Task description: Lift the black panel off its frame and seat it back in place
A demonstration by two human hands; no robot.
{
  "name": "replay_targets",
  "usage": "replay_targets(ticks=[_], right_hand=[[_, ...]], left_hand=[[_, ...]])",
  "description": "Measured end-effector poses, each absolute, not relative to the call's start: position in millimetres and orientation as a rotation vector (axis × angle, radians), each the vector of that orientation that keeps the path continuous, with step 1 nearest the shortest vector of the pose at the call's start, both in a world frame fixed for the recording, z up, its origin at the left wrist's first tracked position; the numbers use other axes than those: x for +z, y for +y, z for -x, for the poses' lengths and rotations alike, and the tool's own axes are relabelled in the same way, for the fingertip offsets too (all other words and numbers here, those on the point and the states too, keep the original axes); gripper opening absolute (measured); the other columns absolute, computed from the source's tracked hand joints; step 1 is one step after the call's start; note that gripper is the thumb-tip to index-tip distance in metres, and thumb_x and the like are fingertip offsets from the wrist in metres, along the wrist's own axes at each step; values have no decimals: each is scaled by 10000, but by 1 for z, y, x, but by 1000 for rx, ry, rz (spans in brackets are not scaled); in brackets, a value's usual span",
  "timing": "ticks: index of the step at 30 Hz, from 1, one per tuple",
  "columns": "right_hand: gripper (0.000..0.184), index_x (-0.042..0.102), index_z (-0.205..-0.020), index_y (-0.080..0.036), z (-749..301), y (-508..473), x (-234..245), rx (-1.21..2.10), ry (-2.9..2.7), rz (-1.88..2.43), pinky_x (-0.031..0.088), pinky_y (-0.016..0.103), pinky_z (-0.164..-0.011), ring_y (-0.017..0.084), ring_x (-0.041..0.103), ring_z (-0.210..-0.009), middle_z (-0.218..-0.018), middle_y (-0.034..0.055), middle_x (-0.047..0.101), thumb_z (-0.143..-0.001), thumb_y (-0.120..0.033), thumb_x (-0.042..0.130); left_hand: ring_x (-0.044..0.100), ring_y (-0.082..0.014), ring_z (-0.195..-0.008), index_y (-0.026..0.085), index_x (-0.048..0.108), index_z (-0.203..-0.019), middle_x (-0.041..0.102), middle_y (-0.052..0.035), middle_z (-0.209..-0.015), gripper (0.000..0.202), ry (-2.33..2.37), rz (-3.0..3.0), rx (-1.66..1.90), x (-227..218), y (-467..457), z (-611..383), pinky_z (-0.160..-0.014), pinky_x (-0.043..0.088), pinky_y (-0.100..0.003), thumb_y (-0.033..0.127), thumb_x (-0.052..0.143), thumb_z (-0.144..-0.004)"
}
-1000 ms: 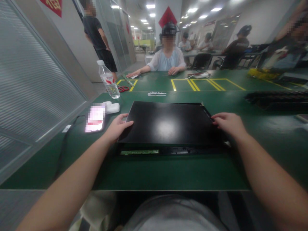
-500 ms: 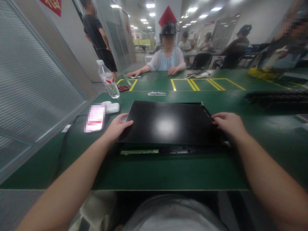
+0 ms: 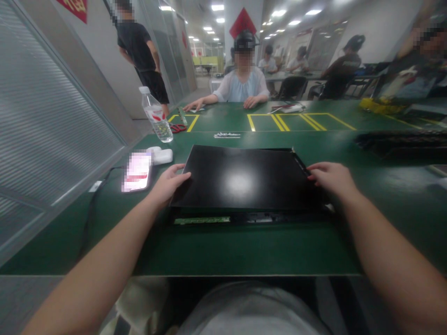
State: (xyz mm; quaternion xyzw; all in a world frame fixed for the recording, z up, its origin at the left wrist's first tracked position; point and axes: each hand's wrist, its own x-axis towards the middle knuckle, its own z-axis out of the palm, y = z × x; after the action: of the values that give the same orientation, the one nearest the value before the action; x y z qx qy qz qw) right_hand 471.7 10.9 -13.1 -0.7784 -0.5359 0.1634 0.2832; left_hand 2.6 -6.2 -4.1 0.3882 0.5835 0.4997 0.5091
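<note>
A glossy black display panel (image 3: 209, 179) lies tilted over a dark frame (image 3: 293, 217), and a bright reflection shows on its face. My left hand (image 3: 169, 185) grips the panel's left edge, thumb on top and fingers at the side. At the right edge, where panel and frame run close together, my right hand (image 3: 330, 177) is closed in a pinch; its fingertips are partly hidden. Along the near side, a green circuit strip (image 3: 201, 220) shows in the gap below the panel. The frame's far right corner sticks out beyond the panel.
On the green table (image 3: 244, 251), a phone (image 3: 138, 170), a white case (image 3: 163, 156) and a water bottle (image 3: 156, 116) stand at the left. Red-handled scissors (image 3: 179, 128) lie farther back. A co-worker (image 3: 242, 83) sits opposite. Dark parts (image 3: 401, 144) lie at the right.
My left thumb has slid very slightly toward the panel's left edge. The panel and my right hand stay nearly where they were. A standing person at the back left has shifted slightly left.
</note>
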Motion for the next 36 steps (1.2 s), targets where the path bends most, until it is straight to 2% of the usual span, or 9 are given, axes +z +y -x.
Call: replay_targets(ticks=[4, 7, 13, 17, 22, 27, 36], right_hand=[[287, 846, -1045, -205, -471, 11, -12, 419, -1443, 2107, 626, 375, -774, 211, 730, -624, -795, 54, 812, -862, -209, 625], [291, 846, -1053, -197, -469, 10, -10, 426, -1442, 2109, 620, 364, -768, 208, 728, -628, -800, 56, 813, -865, -193, 624], [299, 850, -1069, -191, -467, 9, -5, 483, -1400, 2122, 608, 362, -772, 207, 724, -633, -813, 60, 813, -880, -173, 618], [301, 848, -1065, -193, -467, 9, -7, 486, -1379, 2113, 607, 348, -746, 200, 718, -626, -804, 56, 811, -869, -174, 620], [277, 848, -1024, -204, -468, 10, -9, 452, -1387, 2098, 620, 359, -764, 202, 719, -623, -792, 54, 809, -847, -193, 635], [285, 847, -1031, -207, -466, 9, -8, 458, -1391, 2094, 620, 358, -791, 197, 719, -634, -798, 48, 808, -856, -182, 623], [284, 839, -1012, -212, -465, 9, -6, 478, -1382, 2090, 636, 388, -780, 226, 729, -641, -791, 55, 804, -839, -170, 618]], left_hand=[[829, -241, -807, 163, 716, -1284, 840, -62, -906, 424, 1404, -921, 1248, -2, -6, -3, -693, 660, -294, 109, 754, -866], [835, -263, -917, 159, 750, -1231, 853, -79, -958, 438, 1386, -954, 1273, -6, -3, 1, -784, 669, -319, 122, 802, -798], [774, -354, -1207, 172, 813, -1114, 842, -135, -1173, 474, 1474, -1121, 1307, -20, 5, 15, -1092, 599, -485, 230, 918, -656], [683, -418, -1355, 206, 841, -961, 777, -155, -1363, 408, 1645, -1361, 1289, -23, 7, 21, -1166, 551, -536, 332, 973, -596], [728, -409, -1265, 186, 834, -901, 690, -176, -1493, 429, 1665, -1434, 1199, -27, 8, 22, -1139, 583, -536, 398, 991, -563], [728, -413, -1264, 167, 821, -879, 689, -182, -1446, 493, 1704, -1490, 1119, -37, 15, 26, -1185, 542, -560, 465, 990, -525], [707, -422, -1303, 177, 827, -902, 700, -173, -1425, 473, 1742, -1607, 999, -40, 18, 29, -1201, 525, -550, 506, 928, -578]])
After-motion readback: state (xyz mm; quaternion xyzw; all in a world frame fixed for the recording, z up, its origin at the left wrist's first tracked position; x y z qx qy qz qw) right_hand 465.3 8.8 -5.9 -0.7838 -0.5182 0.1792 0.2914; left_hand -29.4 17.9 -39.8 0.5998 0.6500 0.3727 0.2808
